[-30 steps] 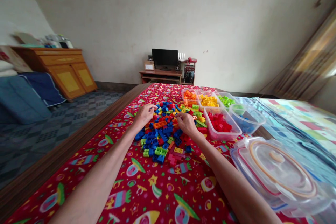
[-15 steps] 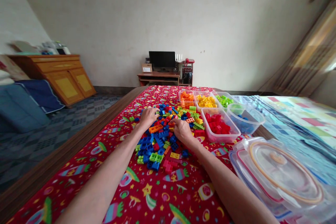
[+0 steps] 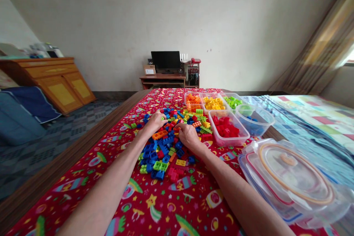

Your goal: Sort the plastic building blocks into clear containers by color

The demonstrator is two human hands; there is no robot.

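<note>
A pile of mixed plastic building bricks (image 3: 166, 143), blue, red, green, yellow and orange, lies on a red patterned tablecloth (image 3: 171, 206). My left hand (image 3: 153, 122) rests on the far left part of the pile, fingers curled down among the bricks. My right hand (image 3: 188, 134) sits on the pile's right side, fingers bent and pinched onto small bricks. What each hand holds is hidden by the fingers. An orange brick (image 3: 159, 135) lies between the two hands.
Clear tubs stand right of the pile: red bricks (image 3: 226, 129), orange (image 3: 193, 100), yellow (image 3: 212, 103), green (image 3: 233, 101), and a round bowl of blue bricks (image 3: 256, 122). Stacked clear lids (image 3: 293, 180) lie at the near right. The table's left edge drops to the floor.
Both hands stay on the pile, fingers shifting slightly among the bricks and drawing a little closer. The head camera has shifted, so the scene sits slightly differently.
</note>
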